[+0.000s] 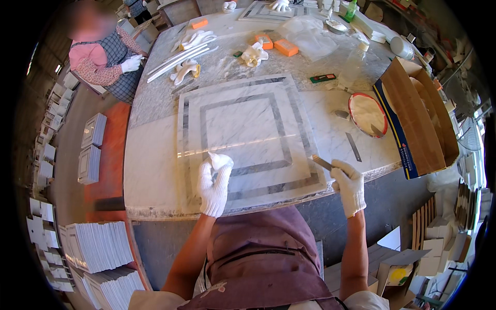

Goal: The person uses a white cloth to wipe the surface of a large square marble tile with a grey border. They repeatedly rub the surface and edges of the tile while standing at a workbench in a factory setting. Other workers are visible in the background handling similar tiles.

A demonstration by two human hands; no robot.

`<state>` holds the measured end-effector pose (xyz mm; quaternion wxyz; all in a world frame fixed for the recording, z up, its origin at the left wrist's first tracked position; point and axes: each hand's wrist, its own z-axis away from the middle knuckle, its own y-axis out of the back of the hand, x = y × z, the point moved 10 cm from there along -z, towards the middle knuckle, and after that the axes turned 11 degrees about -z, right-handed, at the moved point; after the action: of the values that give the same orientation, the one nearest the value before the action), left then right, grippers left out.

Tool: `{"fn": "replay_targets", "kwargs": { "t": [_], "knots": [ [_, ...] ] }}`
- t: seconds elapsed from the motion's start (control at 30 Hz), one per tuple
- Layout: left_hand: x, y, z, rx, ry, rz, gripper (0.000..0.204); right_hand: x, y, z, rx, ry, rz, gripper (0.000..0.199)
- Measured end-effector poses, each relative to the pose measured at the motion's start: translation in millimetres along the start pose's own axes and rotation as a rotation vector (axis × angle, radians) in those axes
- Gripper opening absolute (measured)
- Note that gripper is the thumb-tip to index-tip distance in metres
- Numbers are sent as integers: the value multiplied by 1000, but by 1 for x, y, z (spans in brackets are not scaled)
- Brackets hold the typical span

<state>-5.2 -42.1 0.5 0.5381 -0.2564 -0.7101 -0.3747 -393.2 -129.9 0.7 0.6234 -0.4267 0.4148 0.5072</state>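
Note:
A square white marble tile panel [243, 134] with two grey border frames lies on the marble worktable [150, 155] in front of me. My left hand [214, 183], in a white glove, rests on the panel's near left part, fingers pressing a thin white strip [243, 145] that runs across the panel. My right hand [349, 186], also gloved, is at the panel's near right corner and grips a small flat metal blade [321, 162] pointing toward the panel.
A red-rimmed bowl [368, 114] and an open cardboard box [418, 119] stand at the right. Orange blocks [285, 47], spare gloves [253, 54] and white strips [178, 62] lie farther back. A seated person [106, 59] works at the far left. Tile stacks [98, 245] fill the floor.

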Motion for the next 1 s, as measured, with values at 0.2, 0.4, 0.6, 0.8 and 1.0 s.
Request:
{"fn": "replay_targets", "kwargs": {
  "t": [0.2, 0.4, 0.6, 0.8, 1.0],
  "knots": [
    [-5, -2, -1, -17, 11, 48, 24, 7, -27, 15, -65, 66, 123, 24],
    [1, -1, 1, -9, 3, 50, 24, 6, -33, 14, -73, 154, 219, 26],
    [0, -1, 0, 3, -21, 44, 24, 3, -31, 14, -38, 262, 405, 24],
    [-4, 0, -1, 13, -26, 47, 24, -4, -35, 17, -36, 301, 481, 22],
    [6, 0, 0, 15, -55, 19, 21, -18, -43, 26, -21, 343, 551, 20]
  ]
}}
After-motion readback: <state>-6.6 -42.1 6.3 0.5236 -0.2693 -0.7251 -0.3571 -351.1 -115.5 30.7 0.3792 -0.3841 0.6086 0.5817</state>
